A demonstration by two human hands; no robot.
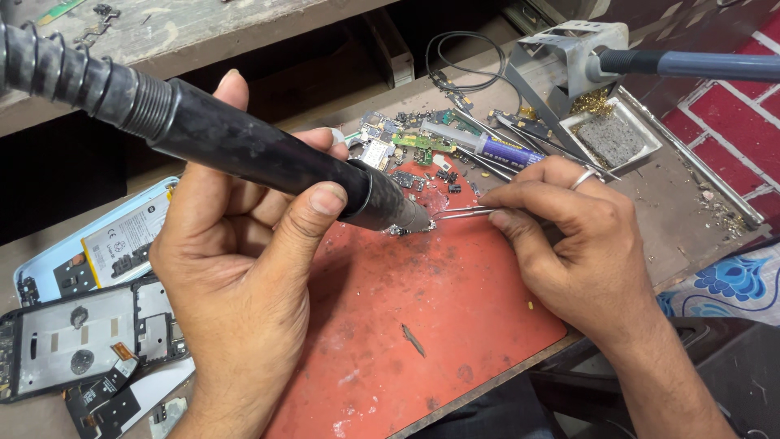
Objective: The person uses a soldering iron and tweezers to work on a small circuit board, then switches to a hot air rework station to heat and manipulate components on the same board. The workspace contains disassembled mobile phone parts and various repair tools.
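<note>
Seen from above, two bare hands work over a worn red mat (pixel 422 325) on a cluttered tabletop (pixel 691 219).

At the far left lie an opened phone with a pale blue shell and exposed battery (pixel 122 240), and below it a black phone frame (pixel 81 337) with loose flex parts.

The left hand (pixel 236 252) is curled closed around the black barrel of a hot-air handpiece (pixel 260 150). The thumb presses along the near side, the fingers wrap behind, and the index finger points upward past the barrel. A ribbed black hose runs from the tool off the upper left corner. The metal nozzle slants down to the right, ending just above a tiny part (pixel 400 231) on the mat.

Beyond the nozzle, at the mat's far edge, lies a scatter of small circuit boards and chips (pixel 406 150), with a tube with a purple label (pixel 479 146) among them.

The right hand (pixel 577 236) is closed in a pinch on thin metal tweezers (pixel 455 214). Thumb and forefinger grip them near the middle; the other fingers are folded under. A ring shows on one finger. The tweezer tips point left and meet the nozzle's end, at or beside the tiny part; whether they touch it I cannot tell.

At the upper right, a grey metal stand (pixel 569 61) holds a blue-handled soldering iron (pixel 699 63), beside a tray with a grey sponge (pixel 611 138).
</note>
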